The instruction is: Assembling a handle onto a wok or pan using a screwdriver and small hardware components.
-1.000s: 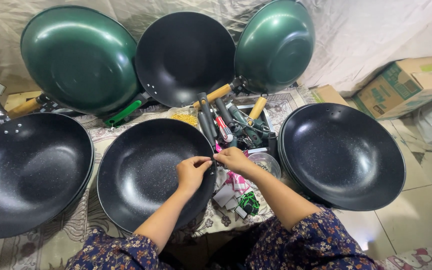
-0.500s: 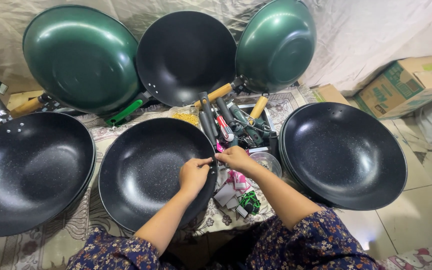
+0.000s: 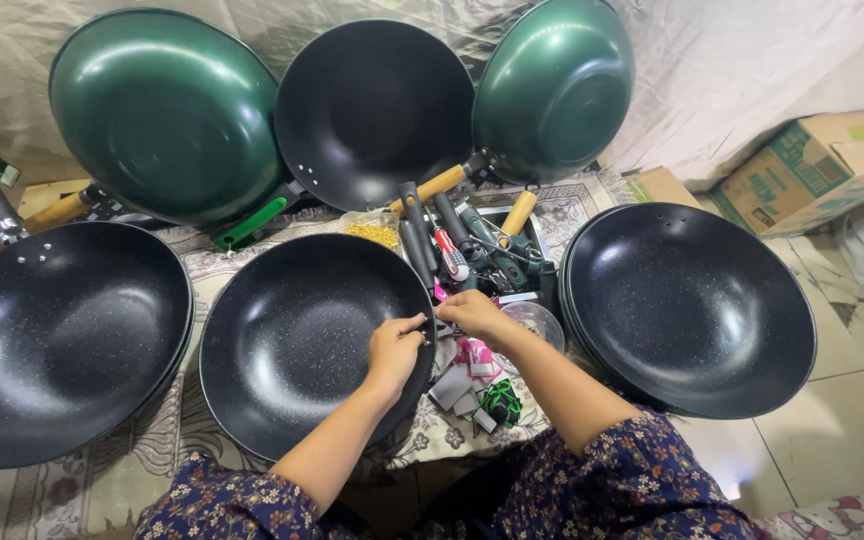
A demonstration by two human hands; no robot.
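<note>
Left hand (image 3: 395, 350): fingers curled over the right rim of the middle wok (image 3: 302, 340), pinching at the rim; whether a small part is held between them cannot be told.

Right hand (image 3: 470, 315): fingers bent and closed at the same spot on the rim, tips meeting those of the left hand; what they grip is too small to make out.

Middle wok: black, speckled inside, lying open side up on a patterned cloth (image 3: 102, 480), just in front of the person.

Just right of the hands: a small round dish (image 3: 537, 322), pink and white packets (image 3: 472, 365) and a green-and-black item (image 3: 500, 402) on the cloth.

Behind the hands: a tray of tools (image 3: 472, 250) with black, red and wooden handles.

Left: a second black wok (image 3: 57, 335). Right: a third black wok (image 3: 687, 305), partly off the cloth.

Back row, propped tilted against a draped sheet: green wok (image 3: 167, 110), black wok (image 3: 377, 110), green wok (image 3: 557, 85).

Far right: cardboard boxes (image 3: 812, 165) on a tiled floor.
</note>
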